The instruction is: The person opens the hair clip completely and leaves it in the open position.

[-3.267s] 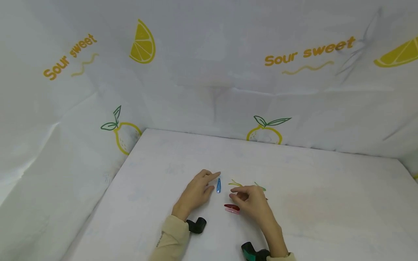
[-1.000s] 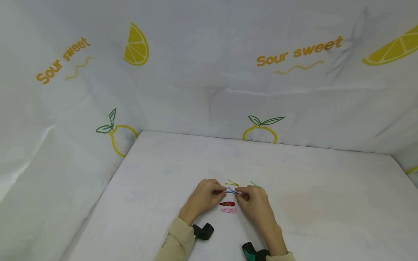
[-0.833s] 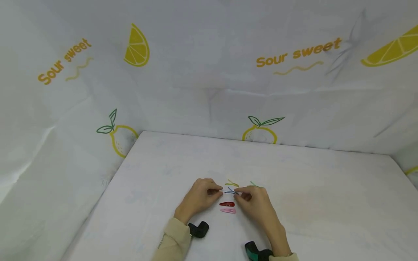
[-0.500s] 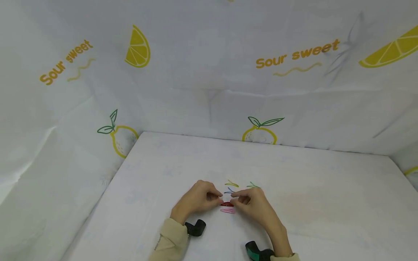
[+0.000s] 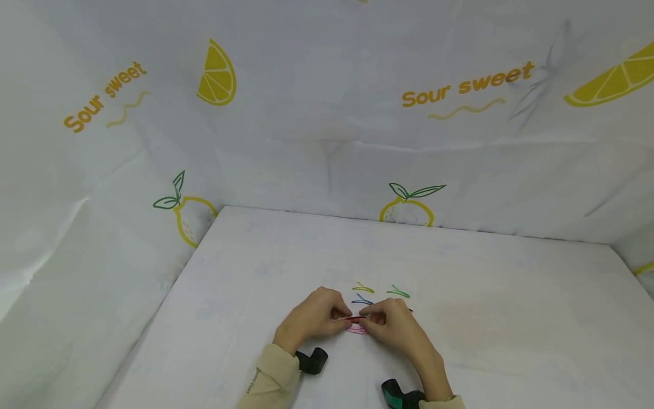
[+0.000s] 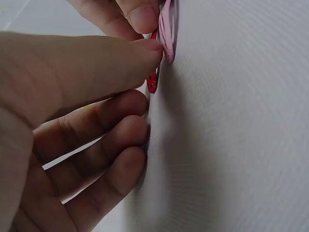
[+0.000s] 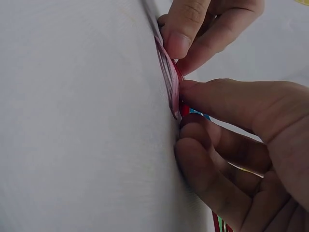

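Both hands meet at a red snap hair clip (image 5: 355, 320) low over the white table. My left hand (image 5: 315, 315) pinches one end between thumb and fingers, while my right hand (image 5: 395, 324) pinches the other. Fingers cover much of the clip; one speckled red tip shows in the left wrist view. Just nearer to me, a pink hair clip (image 5: 356, 330) lies alongside it on the table. Behind the hands are a blue hair clip (image 5: 361, 300), a yellow hair clip (image 5: 364, 289) and a green hair clip (image 5: 398, 292), each with its prong sprung apart from its frame.
Past my right hand a bit of another dark red item (image 5: 411, 310) peeks out, mostly hidden. The white table (image 5: 485, 295) runs up to a lemon-printed cloth (image 5: 327, 113) at the back and left. Black wrist devices sit on both wrists.
The blue clip lay flat near my left hand, was then held between both hands, and now lies released with its prong apart. Both hands have come nearer and taken hold of the red clip.
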The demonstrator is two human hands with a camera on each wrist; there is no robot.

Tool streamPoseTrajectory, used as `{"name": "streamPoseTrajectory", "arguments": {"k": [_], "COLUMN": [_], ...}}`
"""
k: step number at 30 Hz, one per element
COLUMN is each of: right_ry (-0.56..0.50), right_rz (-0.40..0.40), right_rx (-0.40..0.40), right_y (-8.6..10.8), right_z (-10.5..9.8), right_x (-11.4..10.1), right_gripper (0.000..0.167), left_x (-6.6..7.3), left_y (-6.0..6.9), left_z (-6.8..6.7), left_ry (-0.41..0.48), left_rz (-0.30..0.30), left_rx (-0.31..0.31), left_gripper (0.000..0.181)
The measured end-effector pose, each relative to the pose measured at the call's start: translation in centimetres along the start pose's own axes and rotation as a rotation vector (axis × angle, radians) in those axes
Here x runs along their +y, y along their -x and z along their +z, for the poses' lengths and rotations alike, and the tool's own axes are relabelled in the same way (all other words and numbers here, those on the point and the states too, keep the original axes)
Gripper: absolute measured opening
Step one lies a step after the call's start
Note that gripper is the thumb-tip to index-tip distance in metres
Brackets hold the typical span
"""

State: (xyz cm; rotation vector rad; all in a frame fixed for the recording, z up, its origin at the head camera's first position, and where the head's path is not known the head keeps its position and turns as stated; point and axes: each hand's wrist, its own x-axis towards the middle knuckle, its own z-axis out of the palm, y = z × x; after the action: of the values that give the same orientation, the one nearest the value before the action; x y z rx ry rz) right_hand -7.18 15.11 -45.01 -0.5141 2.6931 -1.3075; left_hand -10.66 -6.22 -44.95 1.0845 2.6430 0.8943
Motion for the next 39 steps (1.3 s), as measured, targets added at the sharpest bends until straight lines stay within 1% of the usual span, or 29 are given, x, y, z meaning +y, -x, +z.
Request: {"name": "streamPoseTrajectory", "arguments": {"k": [9,17,21,28,32,36,39], "right_ry": [0.016,0.029,0.057,0.081,0.115,0.143,0.15], "right_rz": [-0.034,-0.057,-0.071,-0.053,-0.067,-0.094,-0.126], "right_rx": [-0.01,-0.019,-0.019,-0.024,-0.015,0.007,0.044], "right_y": [0.2,0.2,0.1,0.0,-0.2,-0.2,-0.2], "right_z": [0.0,0.0,0.0,0.4,0.5,0.5,0.2], "right_x": [0.0,-0.1,0.0,0.0,0.0,-0.2,-0.7], "right_gripper": [0.008,0.01,0.011,0.014,0.013,0.012,0.014], "left_x": [0.4,0.6,0.6,0.4,0.4,0.4,0.5], "left_y": [-0.2,-0.4,-0.4,-0.2,-0.2,-0.1,0.1], "left_z": [0.2,0.2,0.0,-0.1,-0.2,-0.4,-0.9], "left_ry": [-0.047,-0.128,-0.139,-0.156,-0.158,-0.168,-0.154], "left_rz": [0.01,0.031,0.039,0.046,0.051,0.07,0.099], "left_rx": [-0.005,-0.027,-0.027,-0.027,-0.03,0.001,0.068], "left_gripper": [0.009,0.013,0.014,0.015,0.015,0.015,0.015]}}
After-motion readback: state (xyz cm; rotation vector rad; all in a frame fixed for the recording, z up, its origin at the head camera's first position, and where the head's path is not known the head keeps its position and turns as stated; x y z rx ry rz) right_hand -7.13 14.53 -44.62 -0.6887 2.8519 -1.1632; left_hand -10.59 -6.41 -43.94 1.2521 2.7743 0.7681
